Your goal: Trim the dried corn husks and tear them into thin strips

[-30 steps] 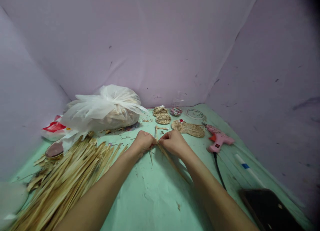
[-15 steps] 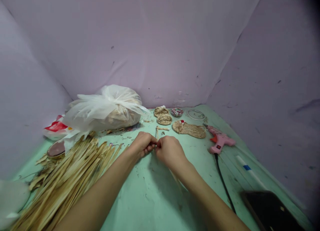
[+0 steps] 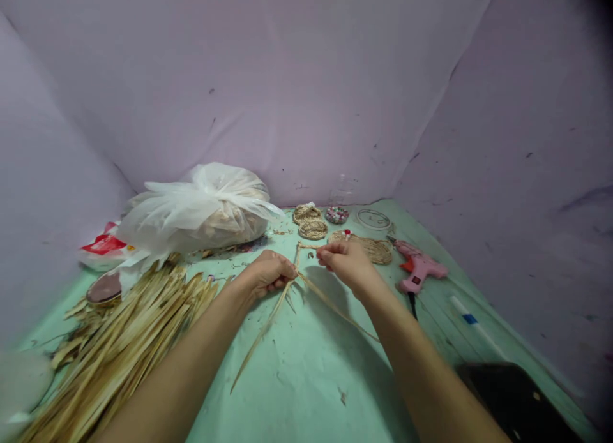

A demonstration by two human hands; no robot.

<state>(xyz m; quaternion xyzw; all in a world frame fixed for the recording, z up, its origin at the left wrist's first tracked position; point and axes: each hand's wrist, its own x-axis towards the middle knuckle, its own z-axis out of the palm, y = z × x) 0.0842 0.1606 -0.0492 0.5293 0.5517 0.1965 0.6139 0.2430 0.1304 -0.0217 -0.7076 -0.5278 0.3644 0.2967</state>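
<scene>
My left hand (image 3: 272,274) is closed in a pinch on a thin cord of twisted dried fibre (image 3: 297,258). Two loose strands spread from this grip: one pale strand (image 3: 262,331) runs down to the left, another (image 3: 335,307) down to the right under my right forearm. Above the grip the cord rises, then bends right. At that bent end is my right hand (image 3: 347,264), its fingers pinched together on the tip. Behind this hand lies a woven slipper-shaped sole (image 3: 378,249) with a red bead, partly hidden by it.
Long dried leaf strips (image 3: 129,341) cover the left of the green table (image 3: 282,392). A tied white plastic bag (image 3: 205,207) stands behind them. Smaller woven pieces (image 3: 311,223), a tub of beads (image 3: 337,214), a pink glue gun (image 3: 419,266) and a dark phone (image 3: 520,395) are farther right.
My right hand has left the spot beside my left hand and moved up and right to the cord's bent end. The loose strands now show. My left hand keeps its pinch.
</scene>
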